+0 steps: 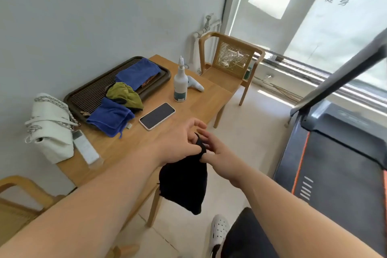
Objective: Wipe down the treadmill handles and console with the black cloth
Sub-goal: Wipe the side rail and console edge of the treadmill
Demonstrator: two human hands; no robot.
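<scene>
The black cloth point(184, 184) hangs in the air beyond the table's near right corner, pinched at its top edge by both hands. My left hand point(180, 142) grips that top edge from the left. My right hand point(213, 150) pinches it from the right, fingers touching the left hand. The treadmill point(335, 169) stands at the right, with its dark belt and an orange stripe. One grey handle bar point(343, 73) slants up to the top right corner. The console is out of view.
A wooden table point(129, 144) at the left carries a dark tray point(88, 94) with blue and green cloths, a white spray bottle point(180, 84), a phone point(157, 115), a remote and a white bag point(52, 128). A cane chair point(230, 63) stands by the window.
</scene>
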